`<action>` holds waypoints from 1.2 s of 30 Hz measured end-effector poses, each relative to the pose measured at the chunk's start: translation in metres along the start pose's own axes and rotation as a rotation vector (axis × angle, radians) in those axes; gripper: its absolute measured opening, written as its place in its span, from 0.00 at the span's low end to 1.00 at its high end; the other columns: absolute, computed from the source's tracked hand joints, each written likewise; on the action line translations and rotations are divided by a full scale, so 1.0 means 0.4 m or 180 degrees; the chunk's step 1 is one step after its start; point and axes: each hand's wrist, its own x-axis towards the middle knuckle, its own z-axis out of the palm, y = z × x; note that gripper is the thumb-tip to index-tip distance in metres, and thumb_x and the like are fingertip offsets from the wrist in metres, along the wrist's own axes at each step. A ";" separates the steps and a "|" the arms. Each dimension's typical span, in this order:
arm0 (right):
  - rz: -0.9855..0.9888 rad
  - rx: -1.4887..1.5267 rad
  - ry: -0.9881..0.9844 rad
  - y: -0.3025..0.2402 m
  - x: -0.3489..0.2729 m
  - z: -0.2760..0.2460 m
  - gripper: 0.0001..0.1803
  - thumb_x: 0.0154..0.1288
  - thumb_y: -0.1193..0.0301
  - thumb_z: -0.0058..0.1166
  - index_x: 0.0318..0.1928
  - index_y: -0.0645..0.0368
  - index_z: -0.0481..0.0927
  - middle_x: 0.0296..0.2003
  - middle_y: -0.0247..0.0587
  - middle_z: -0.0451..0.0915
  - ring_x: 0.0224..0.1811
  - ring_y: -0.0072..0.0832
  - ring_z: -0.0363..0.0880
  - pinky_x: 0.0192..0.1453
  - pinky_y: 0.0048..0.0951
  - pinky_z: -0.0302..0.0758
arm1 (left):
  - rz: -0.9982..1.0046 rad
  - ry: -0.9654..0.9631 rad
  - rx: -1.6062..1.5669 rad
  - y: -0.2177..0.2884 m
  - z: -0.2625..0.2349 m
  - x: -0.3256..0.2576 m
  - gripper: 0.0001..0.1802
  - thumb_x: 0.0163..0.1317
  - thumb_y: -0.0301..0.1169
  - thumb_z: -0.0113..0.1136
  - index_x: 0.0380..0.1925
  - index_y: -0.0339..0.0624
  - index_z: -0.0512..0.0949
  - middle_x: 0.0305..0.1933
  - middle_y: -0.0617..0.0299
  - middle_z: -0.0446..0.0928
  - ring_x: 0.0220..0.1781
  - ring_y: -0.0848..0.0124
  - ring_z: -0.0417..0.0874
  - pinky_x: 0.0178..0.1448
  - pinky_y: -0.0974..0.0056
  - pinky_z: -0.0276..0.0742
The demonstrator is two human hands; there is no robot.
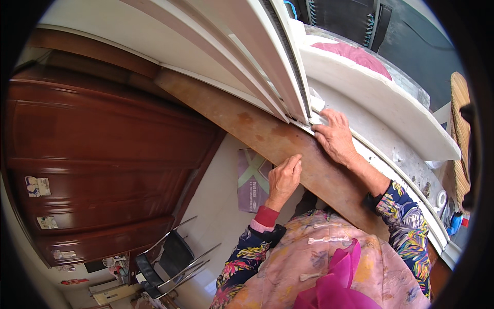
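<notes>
My right hand (337, 138) reaches over the white window track (303, 126), at the foot of the sliding window frame (289, 77). Its fingers are bent and drawn together at the track; whatever they grip is too small or hidden to name. A crumpled white piece (317, 101) lies just beyond those fingertips. Above the brown windowsill (257, 135), my left hand (284, 180) is closed with the fingers curled in, and anything inside it is hidden. Darker reddish patches mark the sill between and beside the hands.
Outside the window, a white ledge (360, 90) carries a pink cloth (355, 55). A roll of white tape (441, 199) and a corrugated board (459, 123) are at the right. Below the sill are a purple box (251, 190), a black chair (175, 252) and a dark red wooden cabinet (98, 134).
</notes>
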 end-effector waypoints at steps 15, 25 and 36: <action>-0.0778 -0.1047 -0.0740 0.028 0.032 0.016 0.19 0.67 0.67 0.51 0.56 0.47 0.84 0.62 0.41 0.73 0.73 0.39 0.65 0.79 0.55 0.54 | 0.0190 -0.0067 -0.0003 0.005 0.002 -0.013 0.10 0.67 0.27 0.62 0.47 0.42 0.82 0.41 0.52 0.86 0.39 0.51 0.88 0.41 0.54 0.83; -0.1069 -0.0964 -0.0457 0.035 0.033 0.010 0.14 0.65 0.66 0.53 0.48 0.52 0.85 0.50 0.41 0.73 0.63 0.36 0.69 0.77 0.55 0.57 | 0.0300 -0.0166 0.0014 0.013 0.006 -0.031 0.10 0.68 0.28 0.59 0.48 0.41 0.80 0.40 0.51 0.85 0.39 0.51 0.87 0.41 0.53 0.83; -0.1352 -0.1196 -0.0087 0.037 0.030 0.006 0.12 0.64 0.64 0.54 0.44 0.47 0.86 0.45 0.36 0.72 0.55 0.32 0.72 0.68 0.47 0.64 | 0.0272 -0.0138 -0.0008 0.002 0.011 -0.057 0.08 0.67 0.27 0.63 0.45 0.42 0.83 0.40 0.53 0.86 0.37 0.53 0.88 0.38 0.55 0.83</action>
